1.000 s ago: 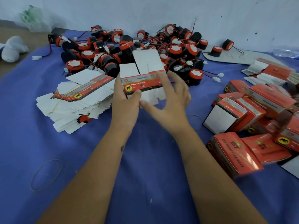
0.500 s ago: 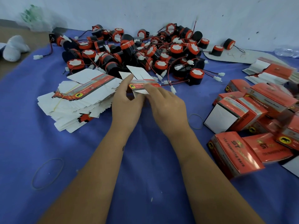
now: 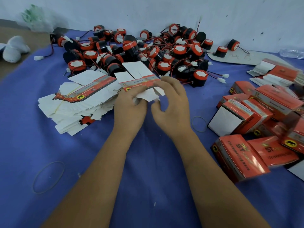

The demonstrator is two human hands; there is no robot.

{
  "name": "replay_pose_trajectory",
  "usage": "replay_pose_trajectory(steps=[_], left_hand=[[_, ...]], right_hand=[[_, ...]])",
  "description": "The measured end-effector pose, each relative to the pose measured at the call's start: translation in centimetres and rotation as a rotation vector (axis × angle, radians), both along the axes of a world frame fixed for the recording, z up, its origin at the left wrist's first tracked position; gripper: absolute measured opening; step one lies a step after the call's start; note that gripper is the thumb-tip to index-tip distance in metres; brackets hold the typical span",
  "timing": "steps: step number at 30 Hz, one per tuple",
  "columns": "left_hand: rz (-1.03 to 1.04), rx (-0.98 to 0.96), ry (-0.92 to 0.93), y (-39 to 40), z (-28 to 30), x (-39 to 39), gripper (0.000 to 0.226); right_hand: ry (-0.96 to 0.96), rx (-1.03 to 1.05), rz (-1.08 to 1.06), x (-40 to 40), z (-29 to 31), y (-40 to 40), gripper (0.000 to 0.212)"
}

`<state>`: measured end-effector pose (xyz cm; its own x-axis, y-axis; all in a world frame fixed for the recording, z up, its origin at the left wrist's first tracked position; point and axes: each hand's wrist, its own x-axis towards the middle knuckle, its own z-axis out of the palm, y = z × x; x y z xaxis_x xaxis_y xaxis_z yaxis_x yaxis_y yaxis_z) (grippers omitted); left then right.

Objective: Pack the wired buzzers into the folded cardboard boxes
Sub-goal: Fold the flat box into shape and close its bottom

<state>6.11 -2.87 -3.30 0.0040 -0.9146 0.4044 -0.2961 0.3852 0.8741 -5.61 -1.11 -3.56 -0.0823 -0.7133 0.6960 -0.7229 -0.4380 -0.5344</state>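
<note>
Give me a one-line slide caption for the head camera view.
Both hands fold a flat carton on a blue cloth, between unfolded blanks, loose buzzers and finished boxes.

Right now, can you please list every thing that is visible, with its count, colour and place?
buzzers: many, black and orange, piled at the far middle
flat boxes: one stack, white and orange, left of the hands
box blank: one, white and orange, held in both hands
folded boxes: several, orange, on the right
rubber bands: two, pale, on the cloth
cloth: one, blue, covering the table
left hand: gripping the blank
right hand: gripping the blank
</note>
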Motion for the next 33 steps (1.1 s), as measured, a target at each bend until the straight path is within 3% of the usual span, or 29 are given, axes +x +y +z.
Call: replay_pose_trajectory(steps=[3, 5, 11, 19, 21, 25, 28, 31, 33], left_hand=[[-0.008, -0.016, -0.036, 0.0, 0.0, -0.1, 0.042], [0.001, 0.019, -0.028, -0.3, -0.2, 0.1, 0.044], [0.078, 0.156, 0.047, -1.2, -0.5, 0.7, 0.054], [0.002, 0.037, -0.096, -0.7, -1.0, 0.0, 0.056], [-0.060, 0.084, -0.033, -0.6, -0.8, 0.0, 0.061], [-0.317, 0.091, 0.185, 0.1, -0.3, 0.0, 0.074], [-0.461, 0.059, 0.287, 0.1, 0.5, 0.7, 0.064], [-0.462, -0.010, 0.120, 0.1, 0.6, 1.7, 0.060], [-0.410, -0.068, 0.016, 0.5, 0.6, 1.8, 0.059]], right_hand=[[-0.215, 0.337, 0.020, -1.1, -0.1, -0.1, 0.053], [-0.329, 0.426, 0.026, -1.7, -0.2, -0.3, 0.049], [-0.413, 0.340, 0.014, -1.8, -0.3, -0.2, 0.033], [-0.363, 0.245, -0.183, -2.3, -0.3, -0.6, 0.017], [-0.291, 0.276, -0.235, -2.3, -0.3, -0.6, 0.011], [-0.262, 0.296, -0.193, -1.4, -0.2, 0.0, 0.020], [-0.515, 0.277, -0.148, -1.2, 0.4, 0.3, 0.019], [-0.856, 0.280, -0.066, -1.9, 1.3, 0.3, 0.024], [-0.982, 0.295, -0.036, -2.2, 1.8, 0.3, 0.023]])
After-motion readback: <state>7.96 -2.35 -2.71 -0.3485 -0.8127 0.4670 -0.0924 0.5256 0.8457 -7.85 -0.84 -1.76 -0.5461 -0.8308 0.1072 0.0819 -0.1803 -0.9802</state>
